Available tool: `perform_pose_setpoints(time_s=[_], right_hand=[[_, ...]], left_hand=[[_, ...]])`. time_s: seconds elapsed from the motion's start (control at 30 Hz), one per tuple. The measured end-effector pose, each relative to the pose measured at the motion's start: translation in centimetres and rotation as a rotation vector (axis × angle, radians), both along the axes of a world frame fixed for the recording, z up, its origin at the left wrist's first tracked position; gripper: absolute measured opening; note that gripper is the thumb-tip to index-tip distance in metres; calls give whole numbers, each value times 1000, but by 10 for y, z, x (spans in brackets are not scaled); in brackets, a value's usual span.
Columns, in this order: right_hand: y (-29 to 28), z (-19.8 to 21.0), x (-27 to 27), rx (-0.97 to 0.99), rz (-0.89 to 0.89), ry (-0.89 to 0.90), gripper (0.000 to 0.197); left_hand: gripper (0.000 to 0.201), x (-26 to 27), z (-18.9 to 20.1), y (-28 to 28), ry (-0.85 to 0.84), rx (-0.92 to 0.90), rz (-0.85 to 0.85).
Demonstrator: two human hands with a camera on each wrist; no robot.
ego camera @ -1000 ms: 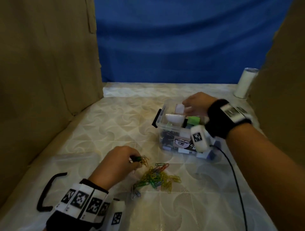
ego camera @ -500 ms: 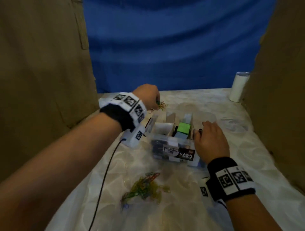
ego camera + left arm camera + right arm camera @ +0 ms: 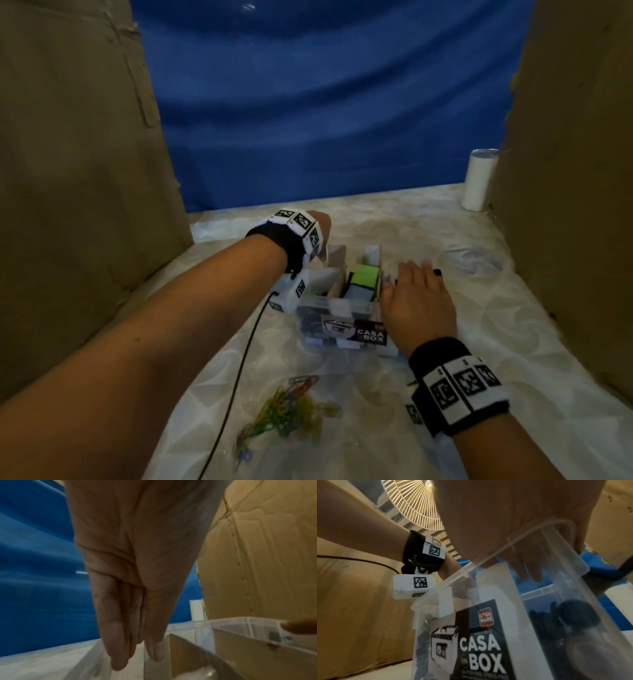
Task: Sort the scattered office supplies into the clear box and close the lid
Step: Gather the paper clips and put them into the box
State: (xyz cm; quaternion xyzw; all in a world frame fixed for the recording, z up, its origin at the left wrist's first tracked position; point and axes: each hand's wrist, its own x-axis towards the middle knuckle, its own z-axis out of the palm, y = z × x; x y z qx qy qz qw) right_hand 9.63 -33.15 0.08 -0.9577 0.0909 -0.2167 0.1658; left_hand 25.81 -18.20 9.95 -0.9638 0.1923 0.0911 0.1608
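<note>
The clear box (image 3: 342, 308) with a "CASA BOX" label stands lidless at mid table, split by card dividers, with green sticky notes (image 3: 364, 274) in it. My left hand (image 3: 320, 222) hangs over its far left compartment. In the left wrist view its fingers (image 3: 120, 642) point straight down, close together, above the box (image 3: 240, 622), with nothing seen between them. My right hand (image 3: 414, 291) lies on the box's right rim. The right wrist view shows its palm (image 3: 505, 520) on the rim of the box (image 3: 488, 642). A pile of coloured paper clips (image 3: 291, 407) lies in front of the box.
Cardboard walls stand at the left (image 3: 85, 205) and right (image 3: 575, 205), with a blue cloth (image 3: 325, 120) behind. A white cylinder (image 3: 479, 178) stands at the back right. A clear flat plastic piece (image 3: 471, 260) lies right of the box. A black cable (image 3: 239, 370) runs from my left wrist.
My left hand took clips from the pile and carried them over the box; now its fingers point down and no clips show. My right hand left the box's inside for its right rim.
</note>
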Motion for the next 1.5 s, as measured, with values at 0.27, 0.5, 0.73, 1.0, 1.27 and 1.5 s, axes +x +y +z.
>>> perform_pose_setpoints(time_s=[0.27,0.5,0.73,1.0,1.27,1.5], right_hand=[[-5,5,0,19,45,171,57],[46,32,-56,282,437,-54,25],[83,-17,-43,-5,526,897,101],[104,-28,-45,-29,517,867,94],[97,-34,-51,-30,434,880,110],[113,-30,-43,-40,476,862,63]], left_hand=[[27,-101,7,62,-310,-461,32],[37,-206,-59,136,119,-328,95],[91,-218,-112,153,489,-287,262],[85,-205,-114,127,490,-455,204],[114,-192,-118,129,361,-349,-25],[61,-190,-118,124,298,-436,-118]])
